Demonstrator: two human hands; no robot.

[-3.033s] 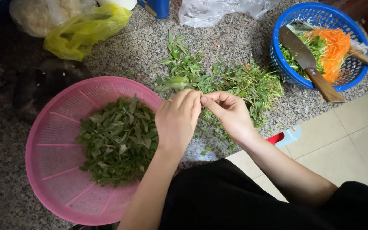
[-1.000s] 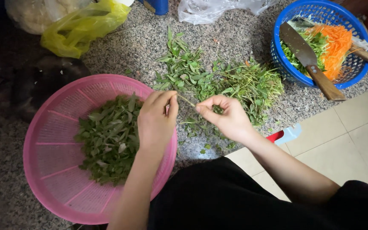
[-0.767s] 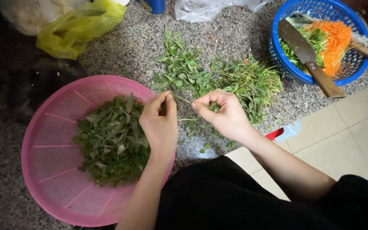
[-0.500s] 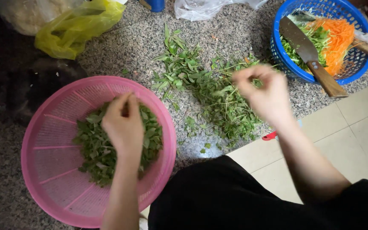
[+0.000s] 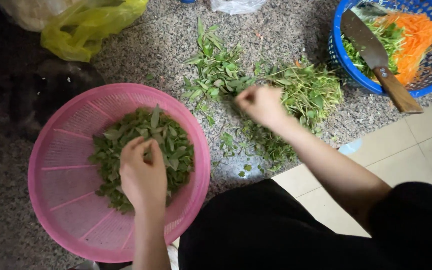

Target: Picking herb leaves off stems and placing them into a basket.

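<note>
My left hand (image 5: 143,176) rests over the pile of picked green leaves (image 5: 171,142) inside a round pink basket (image 5: 61,190) on the speckled stone floor, fingers curled on the leaves. My right hand (image 5: 259,104) reaches to the loose heap of green herb sprigs (image 5: 216,70) beyond the basket, fingers pinched together at the sprigs; motion blur hides whether it grips one. A second heap of bare stems (image 5: 311,92) lies right of that hand.
A blue basket (image 5: 343,65) at the top right holds greens, shredded carrot (image 5: 416,35) and a wooden-handled cleaver (image 5: 376,57). A yellow plastic bag (image 5: 93,25) sits at the top left. Pale floor tiles (image 5: 416,145) begin on the right.
My left hand carried plucked leaves from the sprig into the pink basket. My right hand swung out right, then came back to the fresh sprig heap.
</note>
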